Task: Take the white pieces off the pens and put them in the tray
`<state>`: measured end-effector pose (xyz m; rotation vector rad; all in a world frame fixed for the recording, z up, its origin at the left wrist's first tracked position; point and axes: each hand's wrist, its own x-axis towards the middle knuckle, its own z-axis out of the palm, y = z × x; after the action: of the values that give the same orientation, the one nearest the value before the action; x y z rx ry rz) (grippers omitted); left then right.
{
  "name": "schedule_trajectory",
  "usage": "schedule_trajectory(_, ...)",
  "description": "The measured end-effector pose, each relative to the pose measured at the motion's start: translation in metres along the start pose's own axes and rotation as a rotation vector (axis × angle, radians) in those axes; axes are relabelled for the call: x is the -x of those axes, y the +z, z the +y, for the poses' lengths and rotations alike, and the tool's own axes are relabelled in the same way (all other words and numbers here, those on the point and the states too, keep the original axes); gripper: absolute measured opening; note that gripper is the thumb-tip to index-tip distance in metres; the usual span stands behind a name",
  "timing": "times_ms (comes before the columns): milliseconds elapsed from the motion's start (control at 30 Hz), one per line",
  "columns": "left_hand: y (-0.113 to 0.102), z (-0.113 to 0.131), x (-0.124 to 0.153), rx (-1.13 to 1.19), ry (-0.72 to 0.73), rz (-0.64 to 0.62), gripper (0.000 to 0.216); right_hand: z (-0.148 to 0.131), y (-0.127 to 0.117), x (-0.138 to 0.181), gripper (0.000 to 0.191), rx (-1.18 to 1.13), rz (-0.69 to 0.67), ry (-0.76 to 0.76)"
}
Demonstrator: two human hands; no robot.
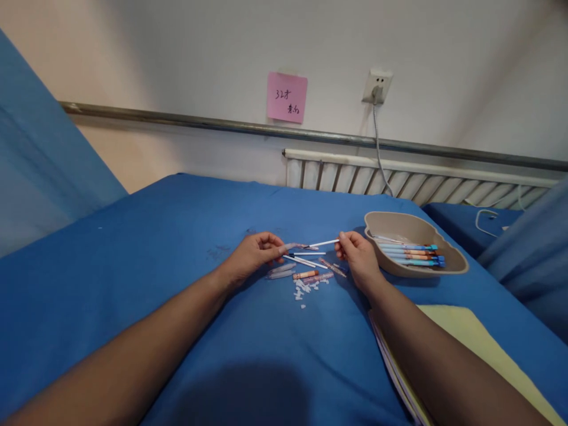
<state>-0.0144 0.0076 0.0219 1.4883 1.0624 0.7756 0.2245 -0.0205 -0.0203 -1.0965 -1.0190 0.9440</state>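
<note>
My left hand (261,251) is closed on a translucent pen barrel (291,246), held pointing right. Between the fingertips of my right hand (358,255) is a thin white pen refill (325,242). The refill's dark tip meets or overlaps the barrel's right end; I cannot tell whether it is inside. Below them, on the blue cloth (231,343), lie loose white refills (307,261), clear barrel pieces (281,271), an orange patterned tube (306,274) and a pinkish patterned tube (320,278). Several small white plastic bits (300,289) are scattered nearest me.
A beige tray (417,223) at the right holds several pens (410,254) with blue and orange parts. A yellow paper pad (470,337) lies under my right forearm. Behind are a radiator (350,177), a metal rail (213,123) and a plugged-in cable (377,136).
</note>
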Motion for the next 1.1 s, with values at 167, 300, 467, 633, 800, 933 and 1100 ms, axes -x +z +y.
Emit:
schedule_trajectory(167, 0.01, 0.001, 0.003, 0.019, -0.033, -0.019, 0.03, -0.004, 0.003, 0.003, 0.034, -0.006, 0.0, -0.006)
schedule_trajectory(300, 0.011, 0.002, 0.003, 0.034, -0.038, -0.024, 0.031, -0.003, 0.003, 0.002, 0.034, 0.005, 0.0, 0.0)
schedule_trajectory(467, 0.01, 0.002, 0.003, 0.019, -0.023, 0.0, 0.03, -0.002, 0.003, 0.002, 0.034, 0.017, 0.004, -0.005)
schedule_trajectory(633, 0.012, 0.001, 0.004, -0.016, -0.013, -0.02, 0.027, -0.002, 0.004, 0.003, 0.031, 0.062, -0.017, -0.047)
schedule_trajectory(800, 0.014, 0.003, 0.008, 0.08, -0.07, -0.134, 0.026, -0.01, 0.014, 0.014, 0.031, 0.119, -0.107, -0.079)
schedule_trajectory(933, 0.016, 0.007, 0.012, 0.161, -0.142, -0.306, 0.03, -0.018, 0.027, 0.029, 0.035, 0.124, -0.206, -0.014)
schedule_trajectory(1100, 0.017, 0.007, 0.014, 0.283, -0.215, -0.372, 0.029, -0.021, 0.032, 0.036, 0.036, 0.065, -0.239, 0.031)
